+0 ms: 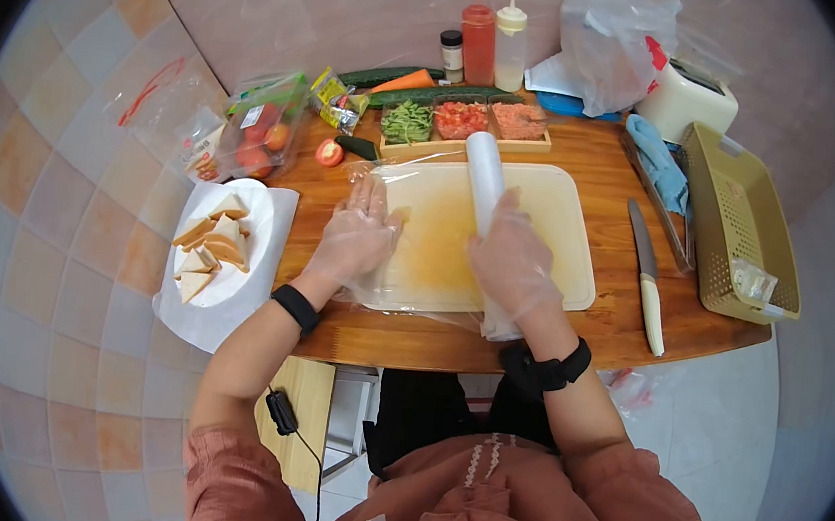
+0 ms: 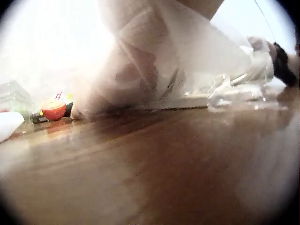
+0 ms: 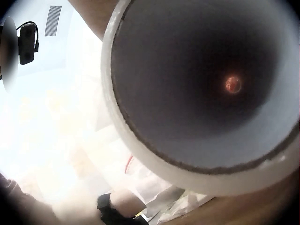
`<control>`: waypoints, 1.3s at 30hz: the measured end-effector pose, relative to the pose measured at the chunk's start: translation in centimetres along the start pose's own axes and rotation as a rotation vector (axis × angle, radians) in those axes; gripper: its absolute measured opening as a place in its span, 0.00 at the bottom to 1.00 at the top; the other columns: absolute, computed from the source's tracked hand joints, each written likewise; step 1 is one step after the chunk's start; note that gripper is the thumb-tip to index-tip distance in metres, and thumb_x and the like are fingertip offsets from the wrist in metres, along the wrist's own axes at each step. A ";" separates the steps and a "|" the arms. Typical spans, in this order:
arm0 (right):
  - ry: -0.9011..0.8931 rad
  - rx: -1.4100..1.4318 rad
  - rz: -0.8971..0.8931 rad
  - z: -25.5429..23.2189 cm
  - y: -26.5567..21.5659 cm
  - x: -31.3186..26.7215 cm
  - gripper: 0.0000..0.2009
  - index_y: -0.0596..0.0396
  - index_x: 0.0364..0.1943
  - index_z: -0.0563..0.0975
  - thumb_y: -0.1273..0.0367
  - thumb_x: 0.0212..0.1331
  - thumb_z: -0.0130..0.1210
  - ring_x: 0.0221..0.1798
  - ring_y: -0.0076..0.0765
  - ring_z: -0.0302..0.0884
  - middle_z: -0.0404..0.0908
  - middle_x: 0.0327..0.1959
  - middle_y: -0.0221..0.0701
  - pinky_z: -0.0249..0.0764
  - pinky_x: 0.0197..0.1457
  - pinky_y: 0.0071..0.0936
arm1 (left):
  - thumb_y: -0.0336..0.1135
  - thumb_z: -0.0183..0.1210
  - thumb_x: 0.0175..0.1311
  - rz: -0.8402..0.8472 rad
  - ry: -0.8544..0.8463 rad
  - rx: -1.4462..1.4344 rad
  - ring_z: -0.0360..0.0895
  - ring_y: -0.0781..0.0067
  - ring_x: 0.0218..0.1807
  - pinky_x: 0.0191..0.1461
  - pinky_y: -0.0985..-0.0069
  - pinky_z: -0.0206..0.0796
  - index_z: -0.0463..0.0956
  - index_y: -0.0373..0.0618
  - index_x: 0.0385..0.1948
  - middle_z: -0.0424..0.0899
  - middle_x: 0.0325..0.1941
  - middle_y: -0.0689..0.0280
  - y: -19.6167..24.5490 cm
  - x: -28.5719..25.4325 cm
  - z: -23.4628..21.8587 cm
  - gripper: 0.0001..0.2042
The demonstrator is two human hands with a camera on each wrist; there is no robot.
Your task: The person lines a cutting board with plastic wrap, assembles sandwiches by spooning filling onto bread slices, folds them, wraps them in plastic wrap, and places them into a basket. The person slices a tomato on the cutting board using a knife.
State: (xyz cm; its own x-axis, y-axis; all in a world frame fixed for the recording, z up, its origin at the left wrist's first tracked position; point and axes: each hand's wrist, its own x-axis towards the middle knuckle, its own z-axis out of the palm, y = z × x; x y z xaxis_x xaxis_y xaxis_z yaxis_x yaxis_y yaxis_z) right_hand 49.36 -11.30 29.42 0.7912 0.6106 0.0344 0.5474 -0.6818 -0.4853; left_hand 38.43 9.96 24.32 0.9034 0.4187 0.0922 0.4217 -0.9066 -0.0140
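Observation:
Both hands wear clear plastic gloves. My right hand (image 1: 513, 260) grips a roll of cling film (image 1: 485, 172) that lies lengthwise across the cream cutting board (image 1: 574, 225), right of its middle. Clear film spreads from the roll leftward over the board and past its left edge. There my left hand (image 1: 354, 239) presses the film down, fingers straight and pointing away from me. In the left wrist view, that gloved hand (image 2: 126, 75) is low against the wooden tabletop. The hollow end of the roll (image 3: 107, 70) fills much of the right wrist view.
Sandwich pieces (image 1: 226, 242) sit on a white plate at left. Behind the board, a wooden tray (image 1: 469, 145) holds chopped vegetables, near a halved tomato (image 1: 329, 153), cucumbers and sauce bottles (image 1: 477, 45). On the right lie a knife (image 1: 646, 262) and a plastic basket (image 1: 743, 222).

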 end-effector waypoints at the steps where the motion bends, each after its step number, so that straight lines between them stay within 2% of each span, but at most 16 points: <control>1: -0.004 -0.034 0.009 0.0 0.0 0.0 0.39 0.71 0.73 0.57 0.60 0.64 0.57 0.49 0.52 0.85 0.81 0.48 0.49 0.83 0.48 0.43 | 0.54 0.36 0.78 0.004 -0.027 0.028 0.49 0.45 0.82 0.81 0.51 0.46 0.53 0.26 0.74 0.53 0.80 0.41 0.0 -0.1 0.1 0.36; 5: 0.015 -0.070 0.017 0.1 0.1 -0.1 0.38 0.70 0.72 0.58 0.60 0.63 0.57 0.47 0.50 0.85 0.82 0.47 0.47 0.83 0.47 0.43 | 0.53 0.36 0.79 0.012 0.004 0.061 0.50 0.46 0.82 0.80 0.49 0.46 0.53 0.27 0.74 0.54 0.80 0.41 -0.1 -0.3 0.6 0.35; 11: 0.106 -0.169 -0.008 0.5 1.0 0.2 0.37 0.69 0.72 0.61 0.61 0.61 0.59 0.49 0.45 0.83 0.81 0.47 0.45 0.82 0.49 0.39 | 0.55 0.33 0.79 0.011 -0.061 0.113 0.48 0.49 0.83 0.81 0.50 0.44 0.52 0.28 0.75 0.52 0.81 0.42 -0.1 -0.1 0.4 0.36; 13: 0.093 -0.105 -0.006 0.2 1.1 0.3 0.38 0.68 0.71 0.60 0.58 0.62 0.58 0.54 0.53 0.81 0.81 0.49 0.50 0.79 0.56 0.46 | 0.55 0.32 0.79 0.005 -0.067 0.123 0.46 0.51 0.84 0.82 0.50 0.42 0.52 0.29 0.75 0.51 0.82 0.43 -0.1 0.0 0.5 0.36; 14: 0.093 -0.108 -0.004 0.1 1.3 0.3 0.38 0.68 0.71 0.60 0.58 0.62 0.58 0.54 0.53 0.81 0.81 0.49 0.50 0.79 0.56 0.46 | 0.55 0.32 0.79 0.007 -0.067 0.120 0.46 0.51 0.84 0.82 0.50 0.42 0.52 0.29 0.75 0.51 0.82 0.43 0.0 0.0 0.6 0.36; 17: 0.158 -0.046 -0.078 -0.3 2.1 -0.1 0.35 0.69 0.67 0.66 0.55 0.63 0.60 0.51 0.49 0.83 0.83 0.43 0.45 0.81 0.51 0.41 | 0.55 0.33 0.79 -0.035 -0.087 0.016 0.45 0.52 0.84 0.82 0.51 0.40 0.52 0.30 0.75 0.50 0.82 0.43 0.5 -0.2 -0.4 0.36; 19: 0.083 0.046 -0.122 -1.5 2.6 -0.7 0.28 0.66 0.56 0.74 0.53 0.67 0.57 0.51 0.54 0.82 0.83 0.41 0.49 0.79 0.53 0.45 | 0.55 0.33 0.78 -0.024 -0.093 0.049 0.45 0.51 0.84 0.81 0.50 0.42 0.52 0.30 0.75 0.49 0.82 0.43 0.5 -0.3 -0.4 0.36; 20: 0.079 0.039 -0.123 -1.8 3.2 -0.8 0.28 0.66 0.56 0.74 0.53 0.67 0.57 0.51 0.54 0.82 0.83 0.41 0.49 0.79 0.53 0.45 | 0.55 0.33 0.78 -0.026 -0.094 0.042 0.45 0.51 0.84 0.81 0.50 0.42 0.52 0.30 0.75 0.49 0.82 0.43 0.5 -0.3 -0.4 0.36; 22: 0.052 0.048 -0.105 -2.4 4.6 -0.8 0.21 0.65 0.43 0.79 0.55 0.70 0.52 0.49 0.59 0.81 0.82 0.41 0.54 0.76 0.53 0.49 | 0.55 0.34 0.78 -0.006 -0.077 0.087 0.46 0.49 0.84 0.81 0.48 0.44 0.52 0.29 0.75 0.49 0.82 0.42 0.4 -0.2 -0.2 0.36; 23: 0.046 0.036 -0.108 -2.9 5.1 -0.7 0.21 0.65 0.43 0.79 0.55 0.70 0.52 0.49 0.59 0.81 0.82 0.41 0.54 0.76 0.53 0.49 | 0.55 0.34 0.78 -0.011 -0.078 0.075 0.46 0.49 0.84 0.81 0.48 0.44 0.52 0.29 0.75 0.49 0.82 0.42 0.3 -0.3 -0.1 0.36; 25: 0.007 0.117 -0.098 -3.6 5.6 -0.3 0.22 0.66 0.36 0.80 0.57 0.71 0.49 0.47 0.64 0.80 0.81 0.39 0.58 0.75 0.53 0.51 | 0.53 0.37 0.79 0.002 -0.039 0.049 0.51 0.43 0.82 0.80 0.51 0.48 0.52 0.26 0.74 0.52 0.79 0.36 0.4 -0.5 -0.1 0.36; 29: -0.026 0.217 -0.181 -3.7 5.4 1.8 0.23 0.71 0.36 0.80 0.58 0.69 0.51 0.44 0.64 0.81 0.80 0.36 0.60 0.74 0.52 0.50 | 0.53 0.37 0.79 -0.013 -0.018 0.033 0.50 0.44 0.82 0.80 0.51 0.48 0.52 0.27 0.74 0.52 0.80 0.37 0.4 -0.6 0.0 0.36; 31: -0.255 0.290 -0.087 -4.2 4.2 2.6 0.25 0.74 0.33 0.80 0.57 0.65 0.54 0.39 0.63 0.81 0.80 0.32 0.61 0.75 0.48 0.48 | 0.53 0.37 0.79 -0.001 -0.016 0.048 0.51 0.44 0.82 0.80 0.50 0.48 0.52 0.27 0.74 0.52 0.80 0.37 0.4 -0.5 -0.1 0.36; 35: -0.225 0.278 -0.158 -3.2 4.3 4.4 0.27 0.76 0.32 0.80 0.54 0.61 0.57 0.34 0.62 0.81 0.80 0.28 0.60 0.75 0.45 0.46 | 0.54 0.36 0.78 -0.013 -0.004 0.002 0.48 0.47 0.83 0.79 0.47 0.47 0.54 0.28 0.74 0.51 0.81 0.42 0.2 -0.4 0.2 0.36; 38: -0.308 0.265 -0.129 -3.7 3.0 4.5 0.28 0.76 0.32 0.80 0.52 0.57 0.59 0.35 0.60 0.83 0.81 0.30 0.60 0.76 0.45 0.45 | 0.54 0.36 0.78 -0.006 -0.005 0.004 0.48 0.48 0.83 0.80 0.47 0.46 0.54 0.28 0.74 0.52 0.81 0.42 0.4 -0.5 0.0 0.36; 39: -0.316 0.244 -0.120 -3.7 2.6 4.6 0.28 0.75 0.33 0.80 0.53 0.57 0.61 0.33 0.50 0.82 0.81 0.28 0.52 0.76 0.42 0.41 | 0.54 0.36 0.78 -0.006 0.001 0.009 0.48 0.48 0.83 0.80 0.48 0.46 0.54 0.28 0.74 0.53 0.81 0.43 0.3 -0.5 0.1 0.36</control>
State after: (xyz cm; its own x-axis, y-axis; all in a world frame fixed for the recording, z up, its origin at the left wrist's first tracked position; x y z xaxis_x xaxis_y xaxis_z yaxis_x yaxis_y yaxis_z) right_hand 55.48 -11.76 31.53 0.5818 0.7997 -0.1480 0.5202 -0.5058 -0.6881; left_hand 38.17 9.48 24.18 0.9007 0.4243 0.0931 0.4280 -0.9035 -0.0228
